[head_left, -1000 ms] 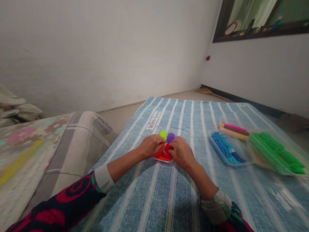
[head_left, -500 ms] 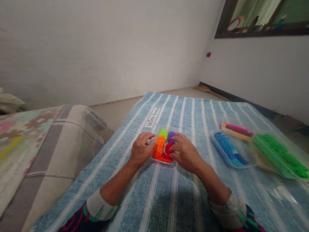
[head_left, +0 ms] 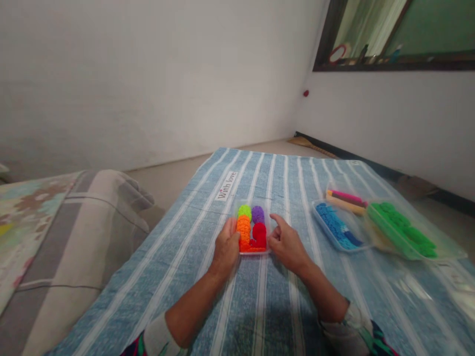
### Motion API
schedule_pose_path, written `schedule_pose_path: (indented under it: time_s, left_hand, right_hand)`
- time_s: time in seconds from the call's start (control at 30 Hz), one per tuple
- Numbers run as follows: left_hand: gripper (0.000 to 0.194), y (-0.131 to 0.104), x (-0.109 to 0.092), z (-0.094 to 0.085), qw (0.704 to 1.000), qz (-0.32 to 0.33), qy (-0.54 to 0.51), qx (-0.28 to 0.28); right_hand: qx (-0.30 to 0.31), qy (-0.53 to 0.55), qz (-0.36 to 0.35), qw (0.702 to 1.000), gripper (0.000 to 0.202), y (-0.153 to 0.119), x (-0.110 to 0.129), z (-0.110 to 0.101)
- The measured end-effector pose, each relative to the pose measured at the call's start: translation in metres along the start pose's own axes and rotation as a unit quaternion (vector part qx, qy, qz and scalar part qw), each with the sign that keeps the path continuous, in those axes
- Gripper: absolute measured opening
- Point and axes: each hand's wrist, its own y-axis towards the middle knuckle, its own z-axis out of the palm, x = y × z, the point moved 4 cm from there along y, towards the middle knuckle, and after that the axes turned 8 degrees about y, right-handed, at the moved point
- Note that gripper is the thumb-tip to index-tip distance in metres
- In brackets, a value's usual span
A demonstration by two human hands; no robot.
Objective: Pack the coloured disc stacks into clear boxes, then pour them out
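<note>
Cupping the small clear tray [head_left: 253,253] from its left side, the left hand [head_left: 224,249] has a narrow grip, thumb by the near left corner, probably to steady it without covering the contents. At the opposite wall, the right hand [head_left: 289,247] has its fingers curled and 1 index finger raised; whether it grips or only touches, I cannot tell. Inside, 4 main colours sit in 2 columns: lime [head_left: 245,212] above orange [head_left: 244,230], purple [head_left: 258,214] above red [head_left: 259,235], perhaps to separate the shades. The tray lies around the middle of the striped surface [head_left: 193,247]. Towards the surface's right edge are a blue-filled container [head_left: 337,227], a green-filled container [head_left: 404,230] and coloured strips [head_left: 347,200], well apart from both hands
</note>
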Motion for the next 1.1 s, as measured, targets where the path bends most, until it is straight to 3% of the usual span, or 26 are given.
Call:
schedule_pose_path:
  time_s: [0.1,0.23,0.37,0.47,0.6,0.7,0.8,0.93,1.1]
  left_hand:
    - [0.049,-0.024,-0.015,0.008,0.994,-0.036,-0.098,-0.02]
    - [0.046,-0.062,-0.033,0.023,0.986,-0.06,-0.153,0.029]
    - [0.044,-0.091,-0.038,0.037,0.978,-0.074,-0.182,0.075]
    - [0.039,-0.098,-0.036,0.039,0.976,-0.082,-0.182,0.09]
    - [0.031,-0.073,-0.029,0.02,0.987,-0.072,-0.145,-0.013]
    - [0.028,-0.036,-0.023,0.006,0.978,-0.061,-0.152,-0.131]
    - [0.024,0.004,-0.016,0.008,0.963,-0.057,-0.192,-0.181]
    - [0.024,0.035,-0.004,0.022,0.953,-0.078,-0.226,-0.184]
    - [0.018,0.039,-0.003,0.028,0.979,0.018,-0.152,-0.132]
  right_hand:
    - [-0.008,-0.052,-0.013,0.999,0.053,-0.005,-0.005,-0.018]
    - [0.024,-0.111,-0.037,0.993,0.045,-0.018,-0.012,-0.048]
    - [0.065,-0.168,-0.034,0.983,0.045,-0.028,-0.015,-0.07]
    - [0.066,-0.21,-0.021,0.975,0.043,-0.031,-0.015,-0.08]
    - [0.045,-0.247,-0.025,0.968,0.029,-0.036,-0.011,-0.085]
    - [0.065,-0.273,-0.068,0.957,0.021,-0.041,-0.004,-0.083]
    - [0.089,-0.304,-0.12,0.941,0.02,-0.045,0.004,-0.078]
    - [0.139,-0.36,-0.168,0.907,0.018,-0.045,0.013,-0.069]
    - [0.212,-0.426,-0.178,0.861,0.016,-0.039,0.018,-0.062]
